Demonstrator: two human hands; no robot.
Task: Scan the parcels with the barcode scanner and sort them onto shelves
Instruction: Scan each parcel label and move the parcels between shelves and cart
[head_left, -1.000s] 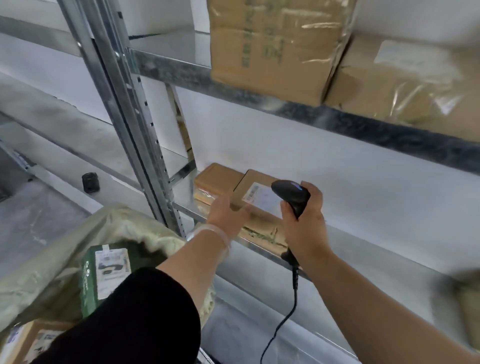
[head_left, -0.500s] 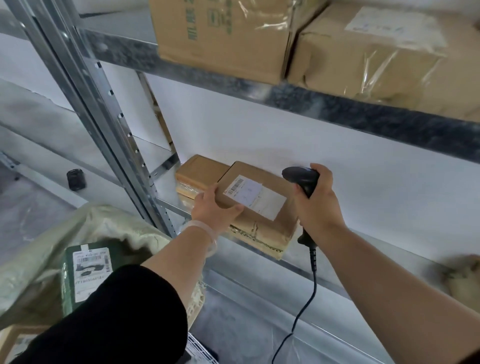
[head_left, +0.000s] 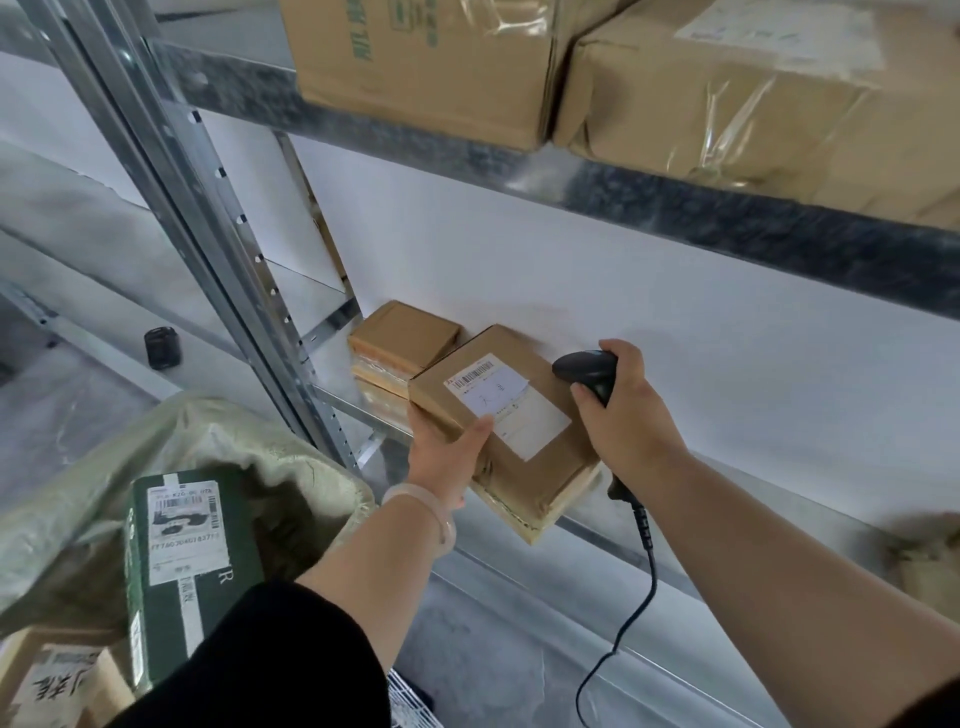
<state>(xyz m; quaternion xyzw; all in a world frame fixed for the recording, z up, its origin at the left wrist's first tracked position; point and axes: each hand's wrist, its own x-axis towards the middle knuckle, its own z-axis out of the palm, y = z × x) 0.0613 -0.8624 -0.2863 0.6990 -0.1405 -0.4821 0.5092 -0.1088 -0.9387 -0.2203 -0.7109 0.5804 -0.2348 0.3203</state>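
Observation:
A flat brown cardboard parcel (head_left: 540, 452) with a white barcode label lies tilted over the front edge of the metal shelf (head_left: 779, 519). My left hand (head_left: 447, 457) grips its near left corner, thumb on the label. My right hand (head_left: 628, 421) holds the black corded barcode scanner (head_left: 584, 371) at the parcel's right side, its head over the parcel's far corner. A smaller stack of brown parcels (head_left: 400, 343) sits on the shelf just behind and left of it.
The upper shelf carries two large taped cardboard boxes (head_left: 426, 62). A grey upright post (head_left: 208, 234) stands on the left. A pale sack (head_left: 218, 457) at lower left holds a green labelled parcel (head_left: 182, 566) and a brown box (head_left: 57, 680). A small black object (head_left: 162, 347) rests further left.
The parcel has been pulled toward me and now overhangs the shelf edge. My right hand with the scanner has shifted from over the label to the parcel's right side.

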